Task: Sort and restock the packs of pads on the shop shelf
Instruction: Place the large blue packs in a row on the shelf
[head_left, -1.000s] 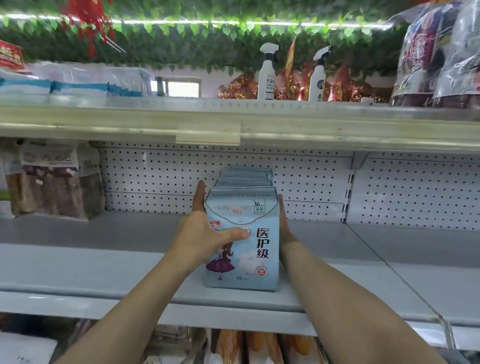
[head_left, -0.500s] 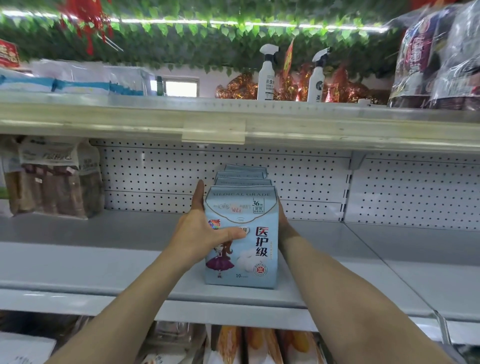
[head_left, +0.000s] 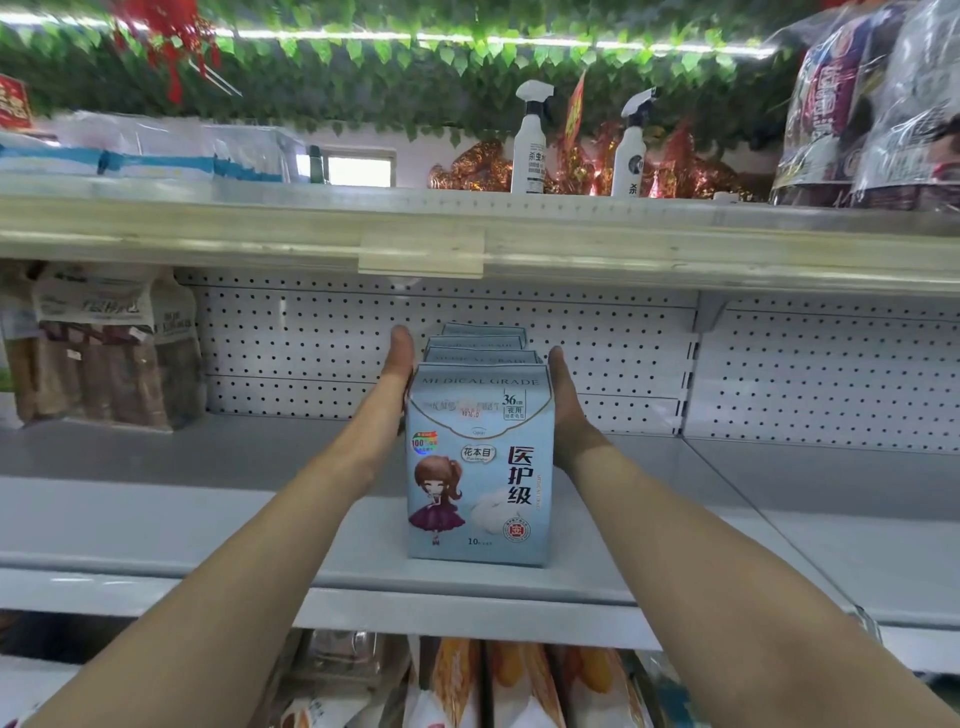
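The front pack (head_left: 478, 467) is pressed between two flat hands: the left hand (head_left: 397, 374) on its left side, the right hand (head_left: 563, 400) on its right. The fingers (head_left: 401, 345) are straight and close together, not curled. Three more packs of pads (head_left: 480, 343) are lined up behind the front pack on the grey shelf (head_left: 156, 519). It is light blue, with a cartoon girl and red letters printed on it.
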